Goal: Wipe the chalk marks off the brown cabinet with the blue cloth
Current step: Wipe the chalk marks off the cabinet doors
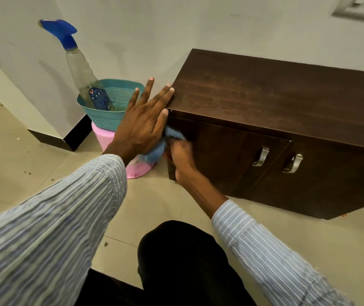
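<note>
The cabinet (276, 120) sits low on the tiled floor (33, 162), its back against the white wall (132, 29), its long axis running from the near left corner away to the right, the two doors with metal handles (260, 156) facing the person. The left hand (145, 120) lies flat with fingers straight and spread, fingertips touching the cabinet's top left corner edge. Just below it the right hand (181, 155), blurred, grips the bunched blue cloth (165, 142) and holds it against the cabinet's left front edge, beside the left door. The cloth sits partly hidden behind the left hand. I cannot make out chalk marks; the top shows only a faint dusty haze. Left of the cabinet the gap is tight: a teal basket (119, 120) holding a tilted spray bottle (84, 85) rests on a pink tub (108, 138), which stands just beside the cabinet's end. Open floor lies in front of the doors, between them and the person's dark knee (183, 250).
</note>
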